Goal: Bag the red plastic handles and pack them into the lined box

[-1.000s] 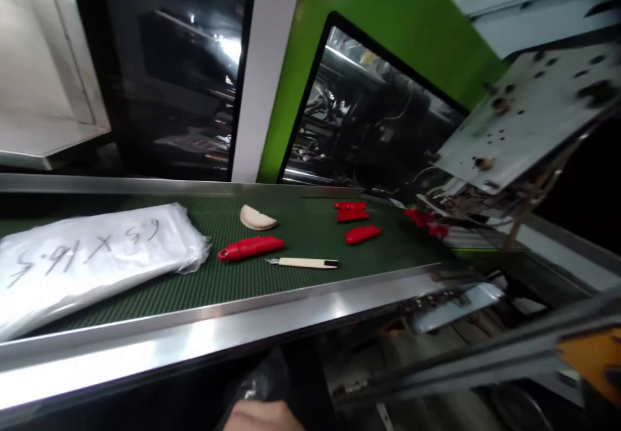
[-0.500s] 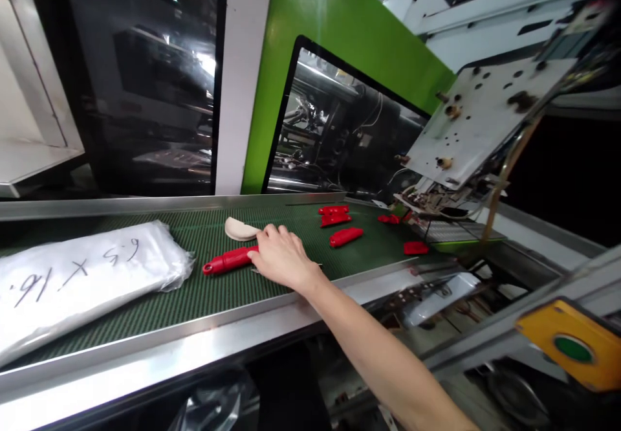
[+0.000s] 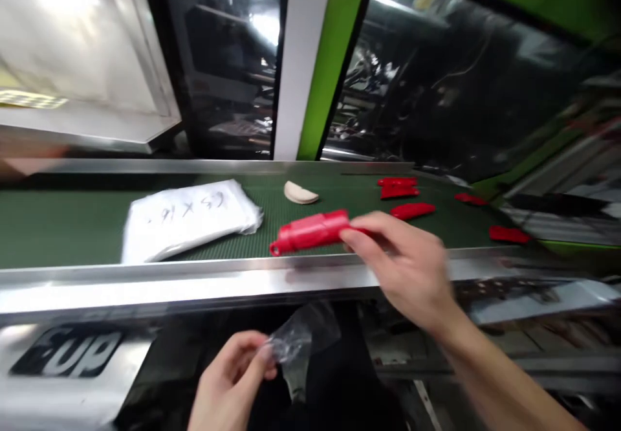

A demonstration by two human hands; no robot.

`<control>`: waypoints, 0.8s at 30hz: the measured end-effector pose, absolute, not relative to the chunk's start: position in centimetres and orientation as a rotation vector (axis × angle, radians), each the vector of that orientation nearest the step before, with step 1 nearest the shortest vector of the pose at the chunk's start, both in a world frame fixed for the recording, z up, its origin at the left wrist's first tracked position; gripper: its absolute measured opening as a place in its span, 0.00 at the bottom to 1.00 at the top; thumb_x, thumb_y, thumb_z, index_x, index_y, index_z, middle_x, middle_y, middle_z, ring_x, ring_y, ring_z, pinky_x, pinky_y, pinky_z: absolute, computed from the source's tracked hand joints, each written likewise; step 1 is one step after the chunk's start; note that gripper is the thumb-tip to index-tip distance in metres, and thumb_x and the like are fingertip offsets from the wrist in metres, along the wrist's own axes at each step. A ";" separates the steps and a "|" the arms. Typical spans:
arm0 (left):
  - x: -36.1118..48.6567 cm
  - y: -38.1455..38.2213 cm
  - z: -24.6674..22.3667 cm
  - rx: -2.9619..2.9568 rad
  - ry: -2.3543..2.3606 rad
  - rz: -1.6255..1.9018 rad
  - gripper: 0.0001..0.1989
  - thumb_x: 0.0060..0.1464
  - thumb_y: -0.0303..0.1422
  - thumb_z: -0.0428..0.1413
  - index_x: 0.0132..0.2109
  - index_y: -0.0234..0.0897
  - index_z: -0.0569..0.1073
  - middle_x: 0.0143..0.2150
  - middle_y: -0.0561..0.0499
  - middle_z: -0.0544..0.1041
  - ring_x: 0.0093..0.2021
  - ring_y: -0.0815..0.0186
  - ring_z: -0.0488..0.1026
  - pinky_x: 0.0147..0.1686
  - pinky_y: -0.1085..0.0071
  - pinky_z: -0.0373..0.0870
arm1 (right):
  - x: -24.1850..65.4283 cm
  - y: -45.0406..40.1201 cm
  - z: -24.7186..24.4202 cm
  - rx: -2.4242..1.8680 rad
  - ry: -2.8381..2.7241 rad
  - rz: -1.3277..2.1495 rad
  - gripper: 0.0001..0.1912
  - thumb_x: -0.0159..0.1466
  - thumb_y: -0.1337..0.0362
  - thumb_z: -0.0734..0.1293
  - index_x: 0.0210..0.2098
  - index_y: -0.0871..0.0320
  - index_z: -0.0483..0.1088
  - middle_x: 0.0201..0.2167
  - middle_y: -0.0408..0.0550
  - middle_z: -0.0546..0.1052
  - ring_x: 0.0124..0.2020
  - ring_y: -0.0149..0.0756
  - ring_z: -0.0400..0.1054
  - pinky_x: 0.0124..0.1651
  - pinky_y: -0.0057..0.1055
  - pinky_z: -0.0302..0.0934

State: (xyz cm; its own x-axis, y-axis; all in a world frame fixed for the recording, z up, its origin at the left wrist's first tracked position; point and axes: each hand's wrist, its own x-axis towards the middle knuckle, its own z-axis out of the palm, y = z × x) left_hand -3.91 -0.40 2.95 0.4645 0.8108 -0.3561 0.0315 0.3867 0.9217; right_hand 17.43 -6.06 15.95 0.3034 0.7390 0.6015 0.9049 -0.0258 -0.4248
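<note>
Right hand (image 3: 412, 269): fingers closed on one end of a red handle (image 3: 310, 232), held over the near edge of the green belt (image 3: 58, 224). Left hand (image 3: 233, 379): below the belt's metal rim, pinching a clear plastic bag (image 3: 301, 343). Stack of bags (image 3: 187, 217): on the belt, left of the handle.

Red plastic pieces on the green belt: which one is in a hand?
The long red handle, pinched by the right hand at the belt's near edge; the smaller red pieces lie untouched farther back.
</note>
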 end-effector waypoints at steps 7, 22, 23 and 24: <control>-1.4 -0.5 3.9 1.057 0.932 0.573 0.13 0.46 0.39 0.62 0.32 0.37 0.68 0.25 0.56 0.71 0.24 0.70 0.66 0.23 0.76 0.65 | 13.7 -14.6 12.6 -1.767 -1.678 -0.244 0.08 0.67 0.67 0.65 0.46 0.52 0.69 0.35 0.45 0.79 0.31 0.33 0.74 0.35 0.26 0.70; -2.1 -1.6 3.9 1.147 0.955 0.505 0.15 0.52 0.45 0.60 0.38 0.38 0.78 0.33 0.51 0.77 0.34 0.65 0.69 0.36 0.73 0.68 | 13.9 -14.9 9.7 -1.571 -2.165 -0.359 0.16 0.67 0.76 0.57 0.48 0.67 0.72 0.39 0.59 0.79 0.41 0.43 0.75 0.40 0.34 0.73; -2.3 -1.6 3.8 1.147 0.965 0.510 0.16 0.52 0.46 0.60 0.38 0.38 0.78 0.33 0.52 0.77 0.34 0.65 0.69 0.36 0.74 0.67 | 13.9 -14.8 9.8 -1.565 -2.222 -0.327 0.17 0.67 0.76 0.55 0.48 0.68 0.72 0.39 0.60 0.79 0.41 0.43 0.75 0.40 0.35 0.73; -2.5 -1.5 3.5 1.147 0.972 0.514 0.16 0.51 0.47 0.61 0.38 0.38 0.78 0.34 0.52 0.78 0.34 0.65 0.69 0.36 0.75 0.67 | 13.8 -14.7 10.0 -1.559 -2.245 -0.291 0.18 0.67 0.77 0.54 0.47 0.69 0.73 0.38 0.61 0.79 0.40 0.43 0.75 0.41 0.35 0.73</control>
